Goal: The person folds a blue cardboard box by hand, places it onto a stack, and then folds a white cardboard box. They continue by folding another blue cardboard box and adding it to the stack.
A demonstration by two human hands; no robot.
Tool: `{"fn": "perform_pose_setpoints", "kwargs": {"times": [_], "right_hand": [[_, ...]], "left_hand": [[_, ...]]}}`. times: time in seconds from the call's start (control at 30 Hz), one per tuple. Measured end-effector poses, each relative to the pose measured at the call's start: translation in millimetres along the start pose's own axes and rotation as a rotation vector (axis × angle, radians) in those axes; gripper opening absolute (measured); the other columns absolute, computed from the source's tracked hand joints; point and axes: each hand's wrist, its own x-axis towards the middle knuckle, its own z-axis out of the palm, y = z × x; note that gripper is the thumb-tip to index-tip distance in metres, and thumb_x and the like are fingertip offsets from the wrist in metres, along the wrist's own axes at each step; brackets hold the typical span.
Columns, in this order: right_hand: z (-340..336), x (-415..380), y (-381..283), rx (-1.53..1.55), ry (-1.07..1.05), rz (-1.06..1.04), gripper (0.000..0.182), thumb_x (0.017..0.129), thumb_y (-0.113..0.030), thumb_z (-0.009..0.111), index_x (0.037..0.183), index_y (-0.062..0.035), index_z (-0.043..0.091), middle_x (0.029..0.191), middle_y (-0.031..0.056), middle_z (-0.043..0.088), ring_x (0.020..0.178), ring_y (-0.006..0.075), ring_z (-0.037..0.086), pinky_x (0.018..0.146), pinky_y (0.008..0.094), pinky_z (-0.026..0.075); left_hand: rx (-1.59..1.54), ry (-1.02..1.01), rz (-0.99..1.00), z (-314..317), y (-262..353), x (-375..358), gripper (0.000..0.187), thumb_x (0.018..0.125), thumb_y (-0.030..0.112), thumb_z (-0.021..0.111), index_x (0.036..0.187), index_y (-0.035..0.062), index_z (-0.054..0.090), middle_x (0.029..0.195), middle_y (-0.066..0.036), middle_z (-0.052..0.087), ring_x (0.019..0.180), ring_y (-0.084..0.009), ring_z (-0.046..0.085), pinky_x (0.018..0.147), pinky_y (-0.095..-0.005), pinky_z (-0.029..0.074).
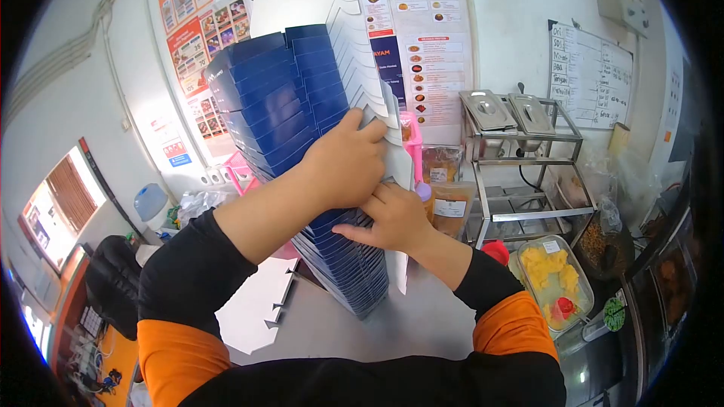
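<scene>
A tall stack of nested dark blue cardboard boxes [279, 105] with white inner flaps leans over the steel table [430, 316]. Both hands meet at its right side. My left hand [347, 162] lies higher, its fingers bent over the edge of the white flaps. Just below and to the right, my right hand [392, 218] has its fingertips at the flaps and its thumb stretched across the blue side. The fingertips of both are partly hidden among the cardboard. A flat white cardboard sheet [253, 305] lies on the table, left of the stack's base.
On the right, a metal rack [520, 217] bears lidded steel containers [486, 111]. Below it stands a clear tub of yellow food [554, 279] with a red scoop. Packaged pouches [450, 207] and a pink basket [412, 143] are behind the stack. A black chair [113, 279] is at left.
</scene>
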Motion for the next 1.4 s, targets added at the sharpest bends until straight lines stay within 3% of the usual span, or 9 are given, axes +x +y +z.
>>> {"fn": "perform_pose_setpoints", "kwargs": {"times": [0.5,0.6,0.77,0.83,0.87,1.0,1.1,1.2,1.4], "right_hand": [[6,-10,12,0.036,0.127,0.12,0.039,0.058,-0.04,0.075,0.077,-0.0075,0.063,0.07,0.0079,0.056,0.057,0.0238,0.058,0.05,0.0319,0.046],[1,-13,15,0.071,0.086,0.197,0.039,0.058,-0.038,0.076,0.076,-0.0065,0.062,0.076,0.0101,0.057,0.064,0.0257,0.059,0.054,0.0335,0.047],[1,-14,22,0.118,0.029,0.302,0.043,0.059,-0.04,0.075,0.076,-0.0032,0.061,0.092,0.013,0.057,0.076,0.0273,0.058,0.062,0.034,0.046],[1,-12,29,0.129,0.063,0.328,0.043,0.059,-0.041,0.075,0.072,-0.0024,0.06,0.096,0.0132,0.056,0.076,0.0267,0.058,0.064,0.0328,0.046],[1,-9,33,0.132,0.083,0.34,0.043,0.06,-0.041,0.074,0.07,-0.002,0.06,0.097,0.0134,0.055,0.076,0.0264,0.057,0.065,0.0322,0.046],[11,-18,75,0.315,0.02,0.5,0.041,0.06,-0.039,0.074,0.062,-0.002,0.058,0.103,0.0142,0.053,0.08,0.0243,0.056,0.067,0.031,0.045],[10,-21,92,0.427,0.028,0.543,0.039,0.061,-0.037,0.073,0.06,-0.0022,0.057,0.105,0.0142,0.053,0.081,0.023,0.056,0.068,0.0309,0.044],[7,-22,93,0.357,0.025,0.506,0.038,0.06,-0.037,0.073,0.06,-0.0025,0.058,0.106,0.0138,0.052,0.077,0.0221,0.055,0.067,0.0311,0.044],[7,-15,58,0.254,0.047,0.391,0.048,0.059,-0.048,0.072,0.06,-0.0028,0.056,0.103,0.0133,0.051,0.071,0.0221,0.053,0.064,0.0311,0.043]], "left_hand": [[-0.068,-0.215,-0.006,0,14,16,0.013,0.059,0.024,0.06,0.062,0.0132,0.065,0.073,0.001,0.059,0.082,-0.0159,0.048,0.076,-0.0327,0.033],[-0.11,0.004,-0.027,8,14,17,0.01,0.059,0.018,0.061,0.065,0.0118,0.065,0.069,0.001,0.059,0.077,-0.0162,0.052,0.071,-0.0306,0.037],[-0.328,0.924,-0.33,-35,-3,-32,0.022,0.059,0.008,0.064,0.082,0.0079,0.064,0.075,-0.004,0.062,0.072,-0.0208,0.058,0.068,-0.032,0.044],[-0.242,1.237,-0.88,-16,-47,-65,0.043,0.067,0.011,0.068,0.106,0.0019,0.054,0.096,-0.01,0.061,0.091,-0.0226,0.056,0.08,-0.0329,0.044],[-0.686,1.306,-1.093,-7,-66,-79,0.065,0.069,0.018,0.069,0.125,0.0008,0.038,0.118,-0.017,0.049,0.106,-0.024,0.049,0.084,-0.0351,0.043],[-1.693,0.551,-1.323,47,-76,-113,0.102,0.073,0.033,0.067,0.139,0.0089,-0.007,0.135,-0.021,0.028,0.112,-0.0322,0.043,0.089,-0.0398,0.04],[-1.76,0.303,-1.056,48,-58,-94,0.104,0.071,0.042,0.067,0.139,0.0068,-0.003,0.133,-0.023,0.032,0.117,-0.0342,0.038,0.095,-0.0439,0.033],[-1.003,0.522,-1.146,86,-62,-77,0.102,0.067,0.035,0.072,0.136,-0.0046,0.007,0.117,-0.02,0.051,0.114,-0.0292,0.043,0.092,-0.0406,0.037],[-2.03,0.871,-1.106,146,-39,-78,0.053,0.08,0.033,0.06,0.12,0.003,0.042,0.103,-0.01,0.056,0.085,-0.017,0.057,0.076,-0.0304,0.046]]}}
